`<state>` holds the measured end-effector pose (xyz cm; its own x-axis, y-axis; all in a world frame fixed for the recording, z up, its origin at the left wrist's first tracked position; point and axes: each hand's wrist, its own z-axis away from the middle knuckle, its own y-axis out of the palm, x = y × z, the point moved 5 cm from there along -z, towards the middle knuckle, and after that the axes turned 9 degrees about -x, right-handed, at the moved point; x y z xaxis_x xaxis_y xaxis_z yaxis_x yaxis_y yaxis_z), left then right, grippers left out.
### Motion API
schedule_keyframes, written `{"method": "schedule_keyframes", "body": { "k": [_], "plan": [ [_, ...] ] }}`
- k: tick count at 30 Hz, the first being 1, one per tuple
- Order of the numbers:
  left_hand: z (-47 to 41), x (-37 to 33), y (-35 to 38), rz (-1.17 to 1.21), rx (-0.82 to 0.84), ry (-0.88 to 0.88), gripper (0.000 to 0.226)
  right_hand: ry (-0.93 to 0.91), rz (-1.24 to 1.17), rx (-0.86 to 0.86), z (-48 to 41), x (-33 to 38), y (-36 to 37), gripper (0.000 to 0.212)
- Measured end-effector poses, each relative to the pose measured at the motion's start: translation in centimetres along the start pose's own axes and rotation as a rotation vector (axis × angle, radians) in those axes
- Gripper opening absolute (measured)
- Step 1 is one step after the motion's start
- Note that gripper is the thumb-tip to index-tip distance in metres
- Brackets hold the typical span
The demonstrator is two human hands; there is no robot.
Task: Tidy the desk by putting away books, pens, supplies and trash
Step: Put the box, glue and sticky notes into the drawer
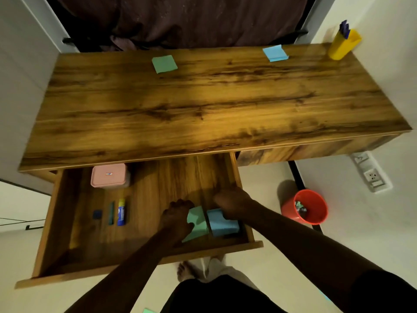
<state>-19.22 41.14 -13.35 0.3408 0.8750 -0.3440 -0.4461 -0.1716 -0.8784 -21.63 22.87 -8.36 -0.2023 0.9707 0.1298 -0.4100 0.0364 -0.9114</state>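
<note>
The desk drawer (56,222) stands pulled out below the wooden desk top (203,105). Both hands are down in its right end. My left hand (176,218) is closed on a green sticky-note pad (198,224). Beside it, my right hand (232,204) grips a blue sticky-note pad (222,224). The two pads sit side by side on either side of a thin divider. On the desk top lie a green sticky note (164,63) at the back middle and a blue sticky note (275,53) at the back right.
A yellow pen cup (343,45) with blue pens stands at the desk's back right corner. The drawer's left part holds a pink box (109,175), a glue stick (121,212), a teal pen (111,213) and a dark eraser (97,214). A red bin (309,210) with trash sits on the floor at right.
</note>
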Motion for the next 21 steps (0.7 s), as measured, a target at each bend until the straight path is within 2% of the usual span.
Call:
{"method": "schedule_keyframes", "body": {
  "k": [2,5,6,9,10,12,15,21],
  "plan": [
    [0.1,-0.1,0.4,-0.076,0.033,0.013,0.076,-0.075,0.112,-0.042,0.2,0.9,-0.1,0.032],
    [-0.1,-0.3,1.2,-0.100,0.071,0.033,0.083,-0.133,0.169,-0.211,-0.1,1.6,0.0,0.037],
    [-0.1,-0.5,1.3,-0.099,0.072,0.050,0.083,-0.152,0.187,-0.204,-0.3,1.7,0.2,0.039],
    [-0.1,-1.1,1.7,-0.120,0.063,0.104,0.081,-0.069,0.178,-0.010,-0.3,1.5,2.4,0.039],
    [0.0,-1.3,1.7,-0.129,0.060,0.119,0.082,-0.053,0.163,0.006,-0.3,1.5,2.6,0.043],
    [0.1,-1.5,2.0,-0.134,0.055,0.144,0.083,-0.023,0.129,0.018,-0.4,1.5,3.0,0.050],
    [0.1,-1.9,2.0,-0.133,0.063,0.156,0.085,0.041,0.024,0.017,-0.4,1.6,3.3,0.044],
    [0.0,-1.8,2.0,-0.127,0.051,0.174,0.083,0.035,0.067,0.043,-0.6,1.9,3.4,0.045]
  ]
}}
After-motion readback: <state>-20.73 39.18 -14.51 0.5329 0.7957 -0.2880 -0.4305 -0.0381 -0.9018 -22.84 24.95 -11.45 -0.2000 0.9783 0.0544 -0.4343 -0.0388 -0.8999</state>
